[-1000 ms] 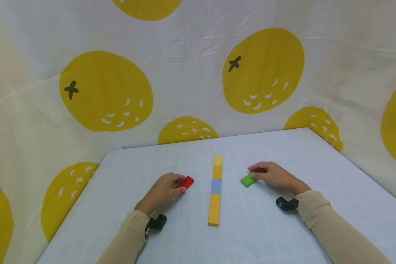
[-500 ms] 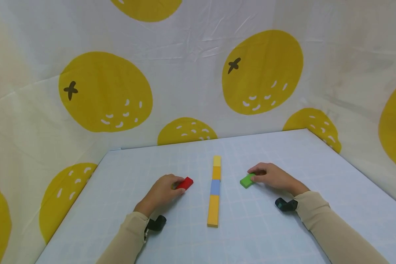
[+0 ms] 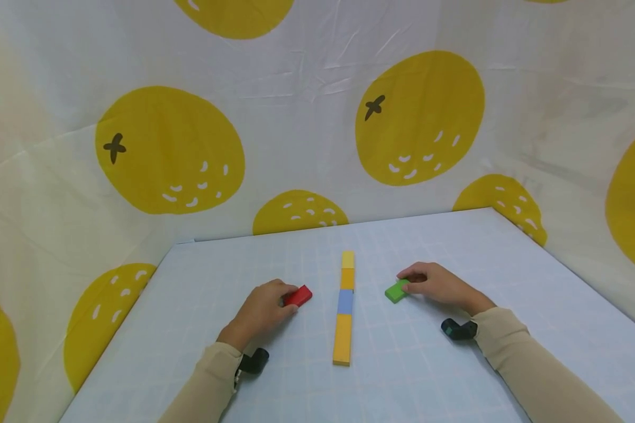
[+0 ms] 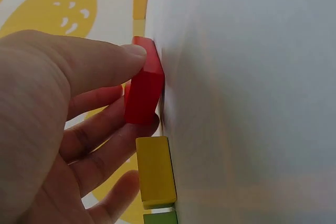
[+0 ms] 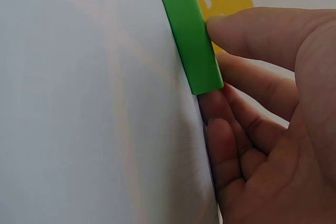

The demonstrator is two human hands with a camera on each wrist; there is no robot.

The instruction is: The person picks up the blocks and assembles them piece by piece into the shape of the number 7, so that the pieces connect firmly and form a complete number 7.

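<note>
In the head view, my left hand (image 3: 261, 308) pinches a red block (image 3: 300, 295) left of the middle of the table. The left wrist view shows the thumb on one side of the red block (image 4: 144, 93) and fingers behind it. A yellow block (image 4: 155, 171) lies close by those fingers, with part of a green block (image 4: 161, 218) beyond it; the hand covers both in the head view. My right hand (image 3: 439, 285) holds a bright green block (image 3: 395, 292) by its near end. In the right wrist view, the thumb presses along that green block (image 5: 190, 35).
Between the hands runs a straight row of blocks: a pale yellow one (image 3: 348, 259), an orange one (image 3: 347, 278), a blue one (image 3: 346, 301) and a longer orange one (image 3: 342, 339). The pale checked table (image 3: 402, 376) meets a fruit-print curtain (image 3: 296, 141) behind.
The red block has shifted slightly right with my left hand, and the yellow sliver beside those fingers has dropped from sight. My right hand and the green block stay almost still.
</note>
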